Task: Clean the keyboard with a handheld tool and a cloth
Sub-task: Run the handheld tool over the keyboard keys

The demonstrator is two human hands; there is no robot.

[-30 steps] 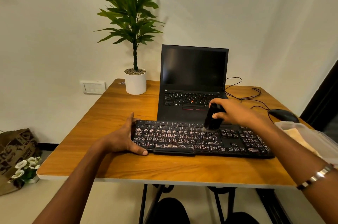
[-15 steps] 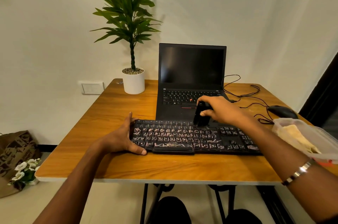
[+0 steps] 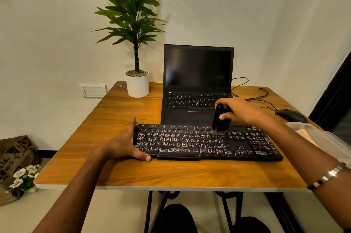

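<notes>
While left hand (image 3: pixel 125 144) grips one keyboard (image 3: pixel 207 142), right hand (image 3: pixel 242 112) grasps one brush (image 3: pixel 220 118).

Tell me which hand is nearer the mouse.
Right. The right hand holds the brush just left of the mouse; the left hand grips the keyboard's far end.
</notes>
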